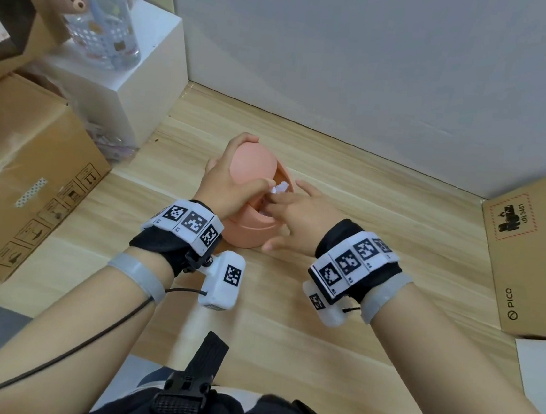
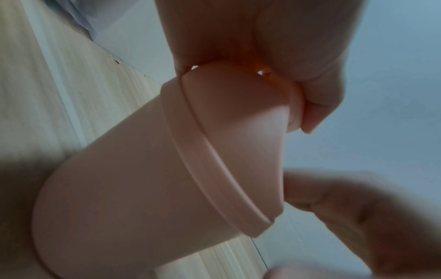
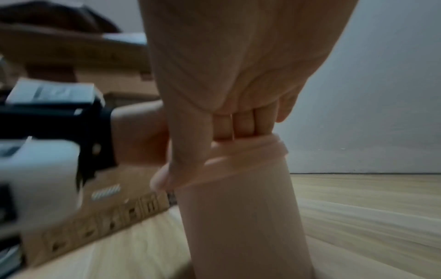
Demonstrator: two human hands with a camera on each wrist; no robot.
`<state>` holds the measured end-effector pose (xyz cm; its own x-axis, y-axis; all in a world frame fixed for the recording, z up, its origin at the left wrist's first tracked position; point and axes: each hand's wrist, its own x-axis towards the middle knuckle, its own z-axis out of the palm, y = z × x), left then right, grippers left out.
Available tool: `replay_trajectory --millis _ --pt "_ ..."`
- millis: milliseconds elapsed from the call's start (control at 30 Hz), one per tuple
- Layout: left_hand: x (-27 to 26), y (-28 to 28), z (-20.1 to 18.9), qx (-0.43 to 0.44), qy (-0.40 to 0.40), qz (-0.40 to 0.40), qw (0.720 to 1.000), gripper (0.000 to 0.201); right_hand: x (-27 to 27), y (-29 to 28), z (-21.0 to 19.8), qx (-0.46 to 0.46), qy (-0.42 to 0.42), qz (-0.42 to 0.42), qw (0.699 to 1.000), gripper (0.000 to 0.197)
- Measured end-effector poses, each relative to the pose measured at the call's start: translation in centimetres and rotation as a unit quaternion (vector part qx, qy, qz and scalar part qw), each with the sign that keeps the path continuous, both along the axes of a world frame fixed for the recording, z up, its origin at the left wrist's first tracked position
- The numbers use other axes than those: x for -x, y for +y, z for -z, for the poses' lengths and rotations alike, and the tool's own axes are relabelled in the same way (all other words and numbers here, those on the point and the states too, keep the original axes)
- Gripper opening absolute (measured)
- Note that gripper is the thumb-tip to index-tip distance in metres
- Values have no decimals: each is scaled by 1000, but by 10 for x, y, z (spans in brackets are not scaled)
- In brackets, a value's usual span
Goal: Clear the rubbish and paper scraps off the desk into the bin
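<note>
One paper scrap (image 1: 279, 187) sits in the bin (image 1: 249, 234) mouth, just left of the straight fingers of your right hand (image 1: 297, 216); your left hand (image 1: 227, 185) grips the lid (image 1: 252, 168).

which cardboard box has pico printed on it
The cardboard box on the far right: PICO runs along its near side. The large box on the left shows handling symbols and a strip of tape instead.

Bin (image 1: 250, 233) salmon-pink. Paper scrap (image 1: 280, 187) white. Desk (image 1: 378, 237) pale wood grain. Wrist bands (image 1: 352, 264) black, white tags, black square codes. Bottle (image 1: 102, 23) clear, probably bear print.
</note>
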<state>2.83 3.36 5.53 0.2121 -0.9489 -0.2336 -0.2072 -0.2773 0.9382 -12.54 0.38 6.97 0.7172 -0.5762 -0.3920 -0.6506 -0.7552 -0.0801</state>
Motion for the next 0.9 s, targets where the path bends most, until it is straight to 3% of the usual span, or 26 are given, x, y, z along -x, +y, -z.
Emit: replay_trajectory --millis 100,333,500,567,633,700,800,900 --pt "0 1 0 2 5 0 1000 60 -10 -4 17 23 89 -35 995 66" --pt "-5 -1 5 8 16 11 1000 66 -39 -18 15 -30 197 7 980 66" --pt "-14 -2 9 24 22 32 999 73 -22 -16 2 -44 78 17 996 38" --pt "-16 -4 9 40 16 27 999 74 -9 -16 -9 -54 -40 47 997 26" --pt "-19 -5 6 47 25 27 998 80 8 -13 -11 -56 -182 108 976 31" --pt "-24 -8 0 51 21 17 998 83 22 -8 -8 -69 -265 203 940 45" --pt "-20 -13 -14 91 -102 36 990 72 27 -1 3 -189 -302 313 880 62" --pt "-1 -20 -20 101 -281 116 947 59 18 7 18 -255 -334 321 849 63"
